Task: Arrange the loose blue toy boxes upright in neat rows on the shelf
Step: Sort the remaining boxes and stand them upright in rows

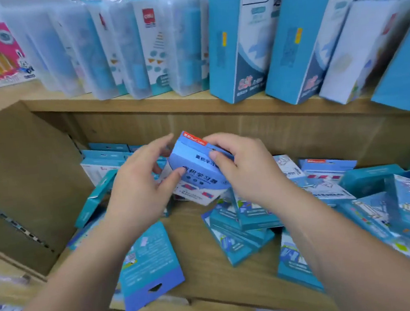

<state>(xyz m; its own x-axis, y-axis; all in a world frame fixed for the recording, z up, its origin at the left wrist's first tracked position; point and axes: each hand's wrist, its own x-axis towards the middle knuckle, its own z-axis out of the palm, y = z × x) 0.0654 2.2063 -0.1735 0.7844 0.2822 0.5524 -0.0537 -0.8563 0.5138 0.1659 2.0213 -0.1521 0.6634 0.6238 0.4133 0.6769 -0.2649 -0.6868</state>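
Small light-blue cardboard toy box [197, 166] clamped between left hand [139, 184] and right hand [245, 169], tilted, above wooden shelf [193, 231] back edge, loose blue boxes [241, 229] scattered below

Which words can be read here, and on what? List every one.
"面积学习器": blue box held in both hands.
"面积学": same box, upper side, rest covered by a finger.
"deli": red logo on a clear case, upper shelf.
All other print is too blurred or small to read.
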